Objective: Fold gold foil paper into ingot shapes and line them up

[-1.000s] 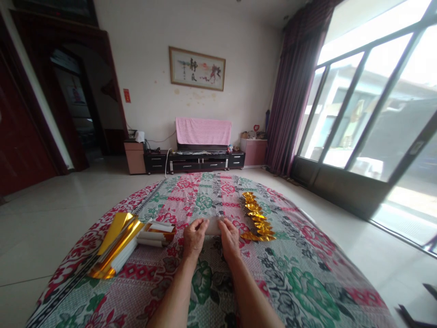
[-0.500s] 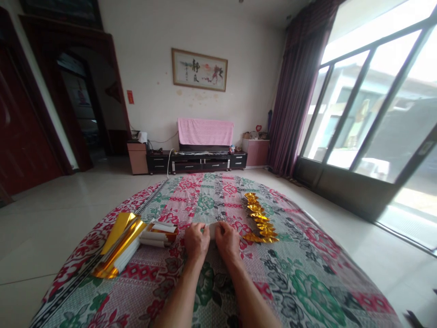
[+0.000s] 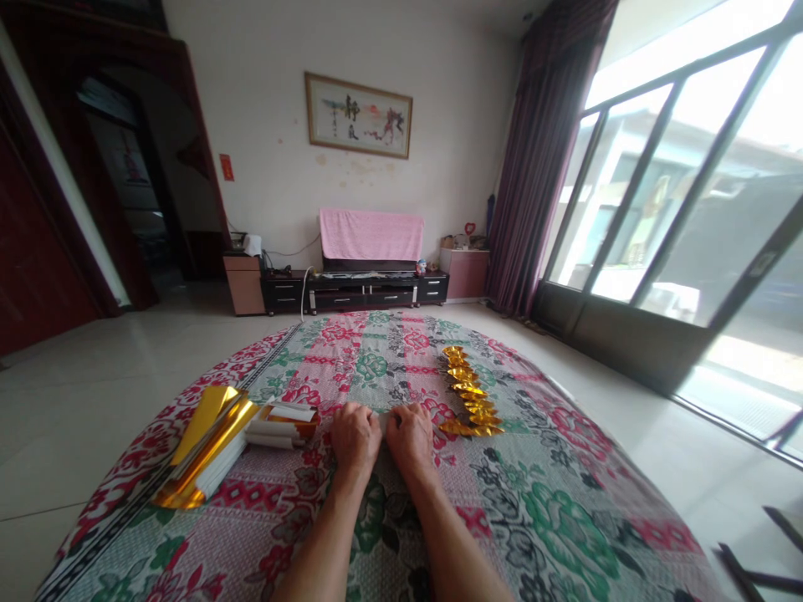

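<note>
My left hand and my right hand lie side by side on the flowered cloth, knuckles up and fingers curled down. A sliver of pale paper shows between them; most of it is hidden under the fingers, which press on it. To the right lies a row of folded gold paper pieces. To the left sits a stack of gold foil sheets, with a smaller pile of white and gold paper strips beside it.
The cloth covers a round table. Pale tiled floor surrounds it. A dark low TV cabinet with a pink cover stands at the far wall. Tall glass doors and a purple curtain are on the right, a dark doorway on the left.
My hands have drawn together, from apart at the ends of the pale paper to almost touching, so much less of the paper shows. The camera has shifted slightly.
</note>
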Action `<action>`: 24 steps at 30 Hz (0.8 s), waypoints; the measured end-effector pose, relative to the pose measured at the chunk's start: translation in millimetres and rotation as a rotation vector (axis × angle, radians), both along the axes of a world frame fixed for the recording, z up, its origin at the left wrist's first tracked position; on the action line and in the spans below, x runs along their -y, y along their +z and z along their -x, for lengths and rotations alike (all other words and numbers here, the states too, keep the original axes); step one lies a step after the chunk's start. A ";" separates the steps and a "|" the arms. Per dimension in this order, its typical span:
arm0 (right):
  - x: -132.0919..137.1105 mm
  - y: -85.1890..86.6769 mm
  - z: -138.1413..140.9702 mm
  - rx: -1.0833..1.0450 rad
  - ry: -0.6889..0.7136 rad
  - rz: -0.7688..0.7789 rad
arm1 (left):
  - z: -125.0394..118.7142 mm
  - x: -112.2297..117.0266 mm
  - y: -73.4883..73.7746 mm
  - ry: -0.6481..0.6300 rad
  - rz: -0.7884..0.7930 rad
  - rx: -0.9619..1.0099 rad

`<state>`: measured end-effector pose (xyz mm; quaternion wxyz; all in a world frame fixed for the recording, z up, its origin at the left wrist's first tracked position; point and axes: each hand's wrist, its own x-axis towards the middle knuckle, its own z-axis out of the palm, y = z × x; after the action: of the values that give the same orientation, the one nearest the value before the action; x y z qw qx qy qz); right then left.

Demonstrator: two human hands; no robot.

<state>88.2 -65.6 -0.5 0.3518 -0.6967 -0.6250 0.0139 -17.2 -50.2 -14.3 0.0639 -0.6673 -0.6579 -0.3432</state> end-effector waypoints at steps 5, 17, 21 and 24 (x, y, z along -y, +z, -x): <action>-0.6 0.0 0.5 0.042 -0.018 0.038 | 0.0 1.7 1.2 0.006 0.012 -0.017; 0.1 -2.2 -0.5 0.067 -0.014 0.035 | 0.4 2.8 2.5 -0.035 0.040 0.010; -1.9 -6.6 -1.2 0.033 0.002 -0.003 | 0.0 5.2 5.5 -0.036 0.052 0.007; -2.7 -8.3 -1.1 0.010 -0.006 -0.015 | -0.7 6.4 6.4 -0.025 0.052 -0.009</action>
<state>89.3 -62.9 -8.9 0.3541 -0.6961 -0.6245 0.0048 -16.5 -56.6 -7.9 0.0451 -0.6784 -0.6578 -0.3241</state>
